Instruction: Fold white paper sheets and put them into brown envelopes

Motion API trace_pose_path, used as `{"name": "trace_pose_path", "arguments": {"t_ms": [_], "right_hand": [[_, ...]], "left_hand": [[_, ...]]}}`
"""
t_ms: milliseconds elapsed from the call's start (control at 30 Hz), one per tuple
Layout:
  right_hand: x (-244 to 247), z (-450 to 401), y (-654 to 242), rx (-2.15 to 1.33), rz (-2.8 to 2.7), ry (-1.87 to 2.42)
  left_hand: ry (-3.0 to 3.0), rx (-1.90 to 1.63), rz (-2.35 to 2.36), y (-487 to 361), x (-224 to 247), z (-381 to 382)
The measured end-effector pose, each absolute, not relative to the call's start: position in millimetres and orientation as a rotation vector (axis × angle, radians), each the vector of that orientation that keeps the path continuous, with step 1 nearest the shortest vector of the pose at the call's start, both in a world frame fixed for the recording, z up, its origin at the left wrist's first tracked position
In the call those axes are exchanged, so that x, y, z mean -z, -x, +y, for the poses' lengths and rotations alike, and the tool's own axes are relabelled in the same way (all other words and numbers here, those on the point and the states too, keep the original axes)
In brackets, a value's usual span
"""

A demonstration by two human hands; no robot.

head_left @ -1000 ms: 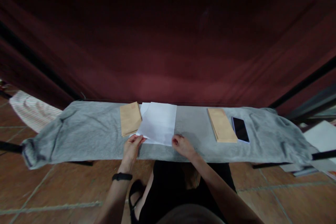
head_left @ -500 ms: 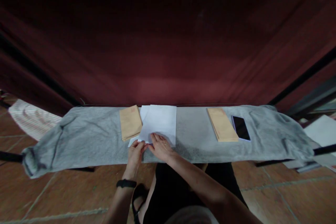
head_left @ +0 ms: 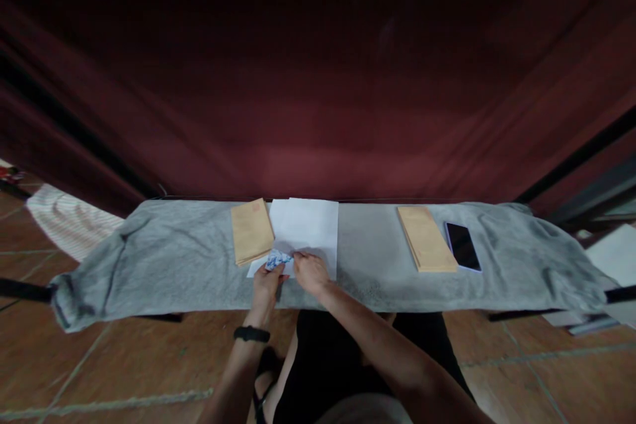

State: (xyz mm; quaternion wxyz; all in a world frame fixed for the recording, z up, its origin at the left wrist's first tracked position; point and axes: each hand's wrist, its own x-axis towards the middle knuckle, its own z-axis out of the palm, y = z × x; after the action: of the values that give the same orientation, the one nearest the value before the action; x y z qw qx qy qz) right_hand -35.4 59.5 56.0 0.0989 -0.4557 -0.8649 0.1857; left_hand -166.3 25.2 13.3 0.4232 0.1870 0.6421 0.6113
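Observation:
White paper sheets (head_left: 311, 225) lie stacked before me on the grey cloth. The lower left part of the top sheet is turned up, so a blue-and-white printed side (head_left: 278, 258) shows. My left hand (head_left: 267, 283) pinches that turned-up part from below, its thumb on the print. Closed at the right end of the print is my right hand (head_left: 311, 273), with its fingertips on the paper. Brown envelopes (head_left: 251, 232) lie in a pile just left of the sheets, touching them.
A second pile of brown envelopes (head_left: 426, 238) lies to the right, beside a phone (head_left: 463, 246) with a dark screen. Grey cloth (head_left: 173, 252) covers the narrow bench. A dark red panel (head_left: 318, 112) rises behind it. Striped fabric (head_left: 74, 218) is at far left.
The top sheet's lower left corner has been lifted and turned over, exposing the blue print. My right hand has gone from lying flat on the paper to closed fingers at its edge.

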Motion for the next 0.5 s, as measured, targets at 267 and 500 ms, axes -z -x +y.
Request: {"name": "trace_pose_path", "arguments": {"t_ms": [267, 500], "right_hand": [[-59.5, 59.9, 19.2, -0.552, -2.567, 1.289], [-70.5, 49.7, 20.7, -0.566, -2.525, 1.227]], "left_hand": [[-0.584, -1.484, 1.677, 153.6, -22.1, 25.5], [-0.884, -1.469, 1.851, 146.5, -51.0, 29.0]]}}
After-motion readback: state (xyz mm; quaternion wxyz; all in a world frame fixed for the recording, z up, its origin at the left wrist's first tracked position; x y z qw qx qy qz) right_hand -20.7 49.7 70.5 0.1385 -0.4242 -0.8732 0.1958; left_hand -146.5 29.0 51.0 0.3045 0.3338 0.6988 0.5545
